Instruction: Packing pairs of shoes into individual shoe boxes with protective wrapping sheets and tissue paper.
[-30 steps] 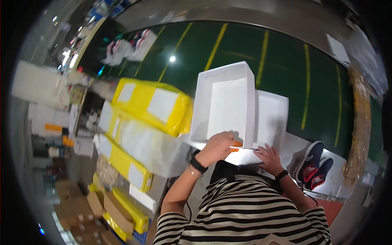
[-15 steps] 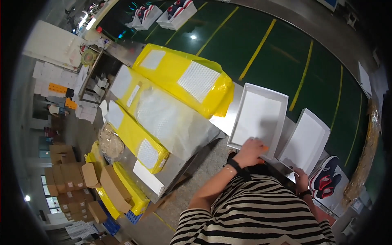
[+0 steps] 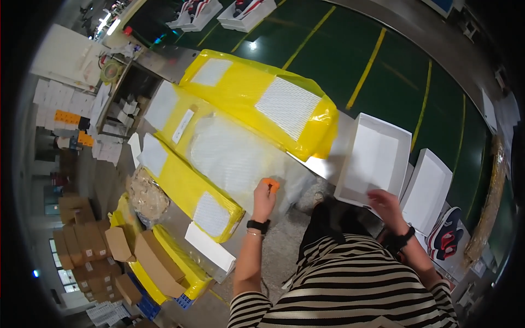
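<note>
My left hand (image 3: pixel 264 199) is closed, held over the front edge of the table beside a translucent plastic bag. A small orange thing (image 3: pixel 272 185) shows at its fingers; its kind is unclear. My right hand (image 3: pixel 385 206) has its fingers apart at the near edge of a shallow white cardboard box (image 3: pixel 377 156), whose inside is bare. Whether it touches that edge is hard to tell. A second white box part (image 3: pixel 428 188) lies tilted to the right of the first. Further right rests a pair of navy, white and red sneakers (image 3: pixel 447 235).
Yellow plastic packs (image 3: pixel 235 82) with white patterned sheets lie on the table at left, around the translucent bag (image 3: pixel 235 153). Beyond runs a green conveyor belt (image 3: pixel 328 65) with yellow lines, carrying sneakers in white boxes (image 3: pixel 246 15). Brown cartons (image 3: pixel 87 240) are stacked at lower left.
My left hand has moved left, away from the white box, with the orange thing at its fingers. My right hand has risen from the second box part to the first box's near edge.
</note>
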### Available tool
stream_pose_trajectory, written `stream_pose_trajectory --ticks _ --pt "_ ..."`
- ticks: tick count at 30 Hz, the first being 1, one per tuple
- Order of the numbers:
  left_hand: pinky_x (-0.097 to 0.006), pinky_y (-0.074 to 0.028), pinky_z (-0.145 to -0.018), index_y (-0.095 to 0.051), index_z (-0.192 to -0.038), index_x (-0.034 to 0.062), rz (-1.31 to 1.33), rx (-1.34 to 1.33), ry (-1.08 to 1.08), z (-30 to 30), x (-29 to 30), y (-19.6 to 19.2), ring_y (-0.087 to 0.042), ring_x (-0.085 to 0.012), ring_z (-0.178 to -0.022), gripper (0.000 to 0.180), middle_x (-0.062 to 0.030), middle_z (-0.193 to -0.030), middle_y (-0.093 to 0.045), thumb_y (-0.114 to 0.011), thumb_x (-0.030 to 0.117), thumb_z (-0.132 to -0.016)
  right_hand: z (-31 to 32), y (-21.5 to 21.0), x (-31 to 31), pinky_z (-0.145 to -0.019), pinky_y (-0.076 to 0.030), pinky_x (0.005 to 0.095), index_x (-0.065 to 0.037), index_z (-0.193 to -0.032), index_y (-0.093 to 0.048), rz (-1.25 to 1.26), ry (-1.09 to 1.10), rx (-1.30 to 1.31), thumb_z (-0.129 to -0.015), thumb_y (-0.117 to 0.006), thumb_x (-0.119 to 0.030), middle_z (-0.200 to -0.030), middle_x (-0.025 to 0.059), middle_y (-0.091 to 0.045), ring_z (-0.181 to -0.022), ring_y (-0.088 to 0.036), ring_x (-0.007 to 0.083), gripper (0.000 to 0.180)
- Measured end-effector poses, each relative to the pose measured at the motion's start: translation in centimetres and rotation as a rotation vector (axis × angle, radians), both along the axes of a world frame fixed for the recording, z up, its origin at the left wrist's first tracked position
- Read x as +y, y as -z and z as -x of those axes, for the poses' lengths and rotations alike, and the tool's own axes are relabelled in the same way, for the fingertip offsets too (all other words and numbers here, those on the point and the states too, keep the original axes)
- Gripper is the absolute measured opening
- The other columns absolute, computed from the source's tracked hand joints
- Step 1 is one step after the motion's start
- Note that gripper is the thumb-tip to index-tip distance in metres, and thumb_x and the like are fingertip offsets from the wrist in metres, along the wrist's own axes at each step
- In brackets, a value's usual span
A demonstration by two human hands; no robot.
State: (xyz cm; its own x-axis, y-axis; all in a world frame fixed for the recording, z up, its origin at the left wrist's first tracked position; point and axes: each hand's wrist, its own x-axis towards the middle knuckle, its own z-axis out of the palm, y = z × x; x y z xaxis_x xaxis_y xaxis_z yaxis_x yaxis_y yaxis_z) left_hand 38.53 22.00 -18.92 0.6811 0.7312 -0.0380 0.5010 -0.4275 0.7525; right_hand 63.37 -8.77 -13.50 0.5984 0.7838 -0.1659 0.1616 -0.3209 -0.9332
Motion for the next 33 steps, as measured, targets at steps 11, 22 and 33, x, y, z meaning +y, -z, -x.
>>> stream_pose_trajectory --ticks 11,22,33 --pt "-0.046 -0.035 -0.109 -0.067 -0.12 0.0158 -0.51 0.429 0.399 3.7 3.8 4.1 -0.041 -0.0366 -0.135 0.036 -0.0102 -0.142 -0.051 -0.069 0.017 -0.084 4.3 -2.8 14.9 -0.09 -0.051 0.0328 -0.005 -0.134 -0.054 0.314 -0.485 0.314 -0.086 -0.073 -0.022 -0.119 0.0128 -0.064 -0.107 -0.062 0.0185 0.054" --pt "-0.027 -0.045 -0.095 -0.06 -0.126 -0.0016 1.009 -0.684 -0.038 -0.3 0.0 -7.2 -0.059 -0.0131 -0.107 0.031 -0.0048 -0.118 -0.066 -0.05 0.004 -0.097 5.9 -1.3 18.1 -0.119 -0.014 0.0416 -0.009 -0.155 0.007 -0.116 -0.249 0.848 -0.08 -0.075 -0.034 -0.159 0.0166 -0.013 -0.147 -0.012 0.0295 0.113" --pt "-0.033 -0.041 -0.105 -0.047 -0.142 0.0013 0.865 -0.688 0.021 -6.8 -1.6 -6.8 -0.054 -0.0202 -0.123 0.049 -0.0097 -0.132 -0.06 -0.06 0.01 -0.095 2.9 -1.6 14.3 -0.079 -0.054 0.0298 -0.004 -0.131 -0.049 0.046 0.231 0.845 -0.096 -0.061 -0.028 -0.112 0.0048 -0.064 -0.094 -0.063 0.0161 0.044"
